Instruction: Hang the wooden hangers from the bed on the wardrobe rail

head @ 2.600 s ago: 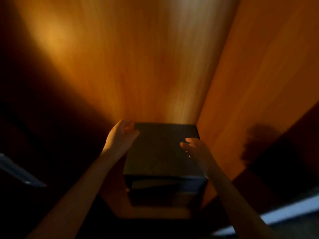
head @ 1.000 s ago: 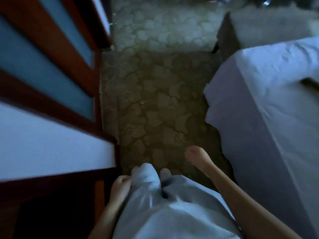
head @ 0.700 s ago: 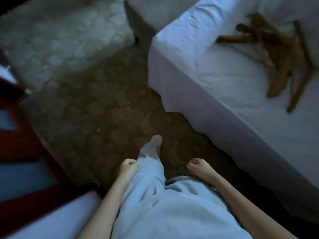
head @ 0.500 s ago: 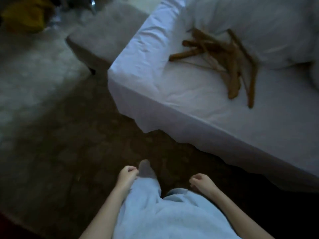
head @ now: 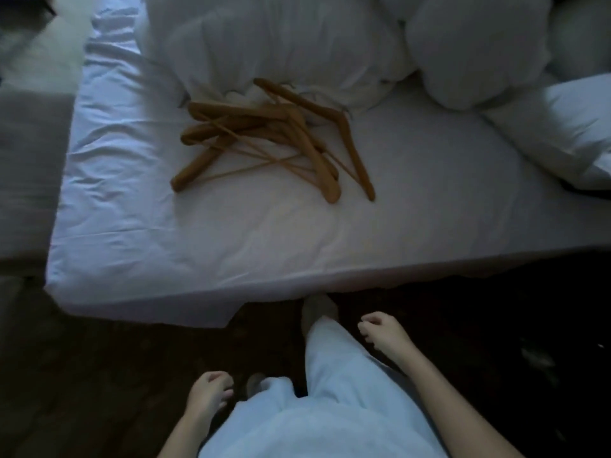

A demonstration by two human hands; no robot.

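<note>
Several wooden hangers (head: 271,137) lie in a tangled pile on the white sheet of the bed (head: 231,233), close to the bunched duvet. I stand at the bed's near edge. My left hand (head: 208,396) hangs low beside my leg, fingers loosely curled, holding nothing. My right hand (head: 380,332) is a little higher and nearer the bed, also curled and empty. Both hands are well short of the hangers. The wardrobe and its rail are out of view.
A rumpled white duvet (head: 281,44) and pillows (head: 562,127) fill the far and right side of the bed. A grey upholstered bench (head: 26,160) stands to the left. Dark patterned carpet (head: 99,375) lies under my feet.
I have turned from the wardrobe interior to face the bed and stepped up to it. The hangers have come from the upper right into the middle of view. Both hands stay empty.
</note>
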